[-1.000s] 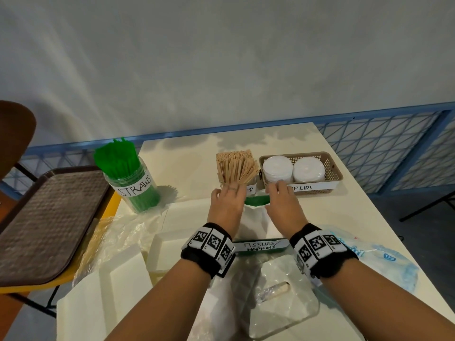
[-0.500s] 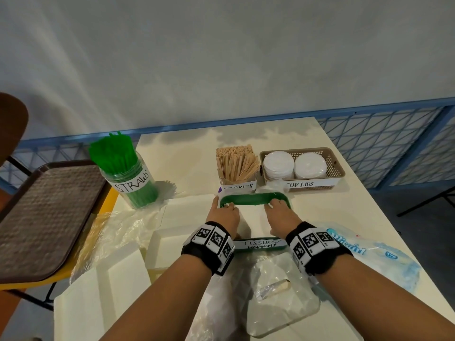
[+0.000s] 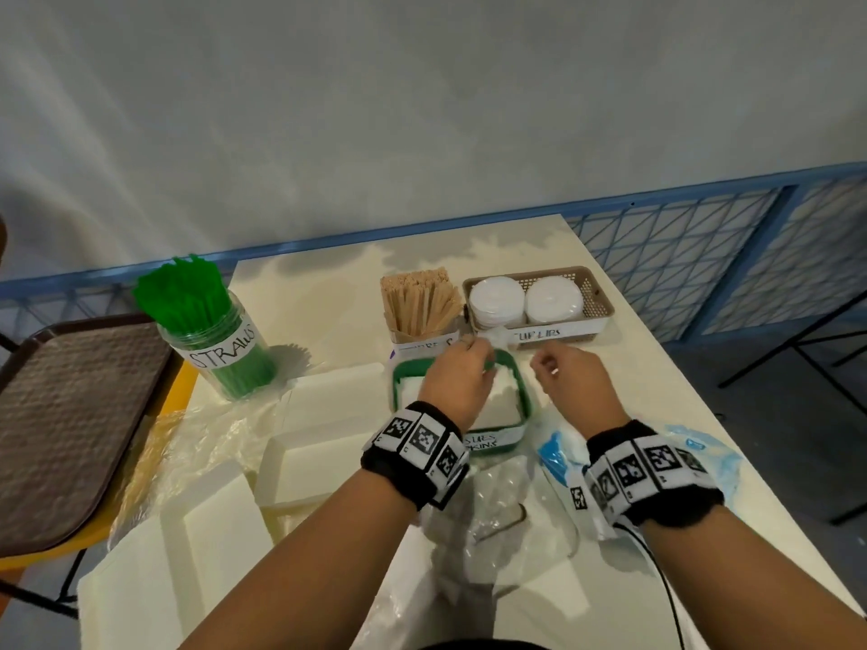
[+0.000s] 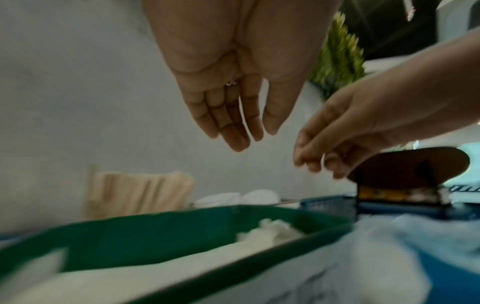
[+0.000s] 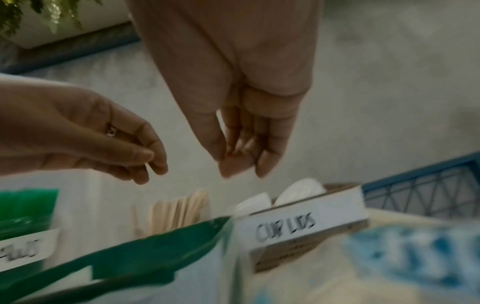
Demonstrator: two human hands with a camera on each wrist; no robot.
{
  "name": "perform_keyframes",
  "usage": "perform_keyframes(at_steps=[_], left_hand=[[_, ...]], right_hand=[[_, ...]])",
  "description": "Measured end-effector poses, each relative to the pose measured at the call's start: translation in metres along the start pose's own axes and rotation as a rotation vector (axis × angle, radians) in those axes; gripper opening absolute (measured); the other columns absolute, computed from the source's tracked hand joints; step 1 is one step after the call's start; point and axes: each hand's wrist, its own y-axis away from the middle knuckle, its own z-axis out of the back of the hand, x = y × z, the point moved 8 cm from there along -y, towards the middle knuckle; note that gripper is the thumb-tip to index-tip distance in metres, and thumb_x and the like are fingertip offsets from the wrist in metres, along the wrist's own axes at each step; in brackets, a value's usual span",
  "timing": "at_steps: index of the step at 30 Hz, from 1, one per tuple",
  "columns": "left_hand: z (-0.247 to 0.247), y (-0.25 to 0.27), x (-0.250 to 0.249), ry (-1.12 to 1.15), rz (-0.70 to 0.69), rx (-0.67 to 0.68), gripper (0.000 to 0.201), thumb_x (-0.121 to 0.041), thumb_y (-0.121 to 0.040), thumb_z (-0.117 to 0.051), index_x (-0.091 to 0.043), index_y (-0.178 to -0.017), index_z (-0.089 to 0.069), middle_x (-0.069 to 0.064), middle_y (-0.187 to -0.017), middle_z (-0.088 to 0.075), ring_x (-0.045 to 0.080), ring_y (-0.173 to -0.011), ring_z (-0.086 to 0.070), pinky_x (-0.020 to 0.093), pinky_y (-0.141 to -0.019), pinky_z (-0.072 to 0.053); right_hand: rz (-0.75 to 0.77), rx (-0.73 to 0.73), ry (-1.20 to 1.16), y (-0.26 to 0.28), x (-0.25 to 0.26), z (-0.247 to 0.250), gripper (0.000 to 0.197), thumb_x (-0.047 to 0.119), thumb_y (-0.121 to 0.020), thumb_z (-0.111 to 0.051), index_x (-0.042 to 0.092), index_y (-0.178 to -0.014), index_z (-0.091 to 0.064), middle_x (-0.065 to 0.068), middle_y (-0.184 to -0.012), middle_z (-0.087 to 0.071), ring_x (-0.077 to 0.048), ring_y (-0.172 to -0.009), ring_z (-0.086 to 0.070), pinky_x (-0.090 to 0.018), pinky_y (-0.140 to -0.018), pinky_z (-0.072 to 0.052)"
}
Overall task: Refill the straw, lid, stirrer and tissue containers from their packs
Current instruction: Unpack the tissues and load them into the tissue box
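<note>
Straw jar [image 3: 220, 349]: label "STRAWS", near table's left edge.
Stirrer box [image 3: 419, 316]: label partly hidden.
Tissue box [image 3: 509, 443]: green, tissues inside, table centre.
Left hand [image 3: 457, 382]: above tissue box, fingers relaxed, holding nothing.
Right hand [image 3: 574, 384]: fingers loosely curled, holding nothing.
Lid basket [image 3: 596, 297]: label "CUP LIDS".

Green tissue container [image 3: 524, 391] upright, white tissues [image 3: 504, 398] inside, before stirrer box [image 3: 420, 307].

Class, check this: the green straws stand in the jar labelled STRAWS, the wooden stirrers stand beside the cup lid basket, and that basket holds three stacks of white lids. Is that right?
Not quite. The cup lid basket holds two stacks of white lids, not three, as the head view shows. The straws in the jar and the wooden stirrers beside the basket are as stated.
</note>
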Motion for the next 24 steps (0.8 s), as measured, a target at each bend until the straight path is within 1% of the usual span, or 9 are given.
perform_keyframes(at_steps=[2,4,7,9,13,15,17,21,24], left_hand=[[-0.014,0.000,-0.031,0.157,-0.021,0.033,0.016,-0.015,-0.089,-0.057,-0.005,-0.102,-0.058,0.011,-0.107,-0.057,0.025,-0.096,-0.057,0.032,-0.082,-0.043],[-0.045,0.003,-0.052,0.227,-0.009,0.166,0.022,-0.018,-0.086,-0.062,-0.007,-0.105,-0.058,0.012,-0.111,-0.054,0.026,-0.098,-0.057,0.031,-0.085,-0.044],[-0.098,0.016,-0.068,0.178,0.024,0.418,0.042,-0.026,-0.084,-0.065,-0.014,-0.122,-0.054,0.014,-0.134,-0.038,0.028,-0.120,-0.047,0.029,-0.101,-0.036],[-0.123,0.023,-0.069,0.102,0.069,0.503,0.049,-0.033,-0.085,-0.063,-0.018,-0.130,-0.050,0.014,-0.148,-0.022,0.030,-0.129,-0.040,0.030,-0.107,-0.032],[-0.145,0.027,-0.059,0.037,0.186,0.536,0.061,-0.039,-0.089,-0.056,-0.021,-0.143,-0.032,0.018,-0.155,-0.001,0.034,-0.141,-0.022,0.036,-0.115,-0.024],[-0.153,0.029,-0.052,0.014,0.215,0.585,0.078,-0.037,-0.086,-0.061,-0.022,-0.148,-0.015,0.019,-0.155,0.006,0.035,-0.143,-0.013,0.039,-0.117,-0.020],[-0.157,0.031,-0.049,0.028,0.223,0.615,0.093,-0.028,-0.082,-0.068,-0.023,-0.149,-0.004,0.021,-0.155,0.007,0.034,-0.144,-0.012,0.037,-0.118,-0.019],[-0.157,0.032,-0.044,0.037,0.225,0.599,0.098,-0.021,-0.078,-0.072,-0.024,-0.148,-0.004,0.023,-0.153,-0.004,0.034,-0.143,-0.016,0.035,-0.115,-0.022],[-0.159,0.035,-0.038,0.029,0.212,0.559,0.098,-0.024,-0.079,-0.072,-0.021,-0.149,-0.004,0.025,-0.152,-0.010,0.035,-0.141,-0.020,0.034,-0.115,-0.024]], right_hand=[[-0.117,0.134,0.155,0.008,-0.030,0.004,0.016,0.010,-0.090,-0.051,0.004,-0.094,-0.065,-0.014,-0.098,-0.069,-0.030,-0.094,-0.063,-0.037,-0.084,-0.049],[-0.196,0.244,0.326,0.021,-0.059,0.008,0.020,0.011,-0.092,-0.050,0.003,-0.102,-0.065,-0.013,-0.109,-0.066,-0.029,-0.104,-0.060,-0.033,-0.089,-0.046],[-0.253,0.368,0.484,0.047,-0.093,0.012,0.027,0.011,-0.094,-0.046,0.005,-0.117,-0.059,-0.012,-0.124,-0.059,-0.027,-0.117,-0.054,-0.031,-0.096,-0.040],[-0.253,0.449,0.518,0.063,-0.108,0.005,0.034,0.014,-0.093,-0.050,0.006,-0.127,-0.051,-0.012,-0.131,-0.052,-0.025,-0.123,-0.048,-0.029,-0.100,-0.036],[-0.306,0.501,0.405,0.081,-0.128,-0.015,0.071,0.031,-0.083,-0.065,0.011,-0.141,-0.030,-0.013,-0.141,-0.036,-0.028,-0.129,-0.040,-0.036,-0.106,-0.036],[-0.293,0.537,0.420,0.084,-0.132,-0.025,0.084,0.035,-0.081,-0.067,0.015,-0.146,-0.018,-0.010,-0.150,-0.023,-0.027,-0.136,-0.029,-0.040,-0.109,-0.032],[-0.294,0.535,0.391,0.083,-0.133,-0.031,0.093,0.041,-0.078,-0.069,0.017,-0.147,-0.012,-0.006,-0.154,-0.017,-0.026,-0.140,-0.022,-0.046,-0.110,-0.027],[-0.327,0.448,0.207,0.071,-0.133,-0.033,0.090,0.050,-0.077,-0.067,0.017,-0.146,-0.020,-0.006,-0.152,-0.026,-0.025,-0.138,-0.028,-0.046,-0.112,-0.027],[-0.299,0.466,0.220,0.067,-0.132,-0.034,0.083,0.051,-0.080,-0.063,0.017,-0.145,-0.024,-0.006,-0.151,-0.029,-0.025,-0.136,-0.031,-0.043,-0.111,-0.028]])
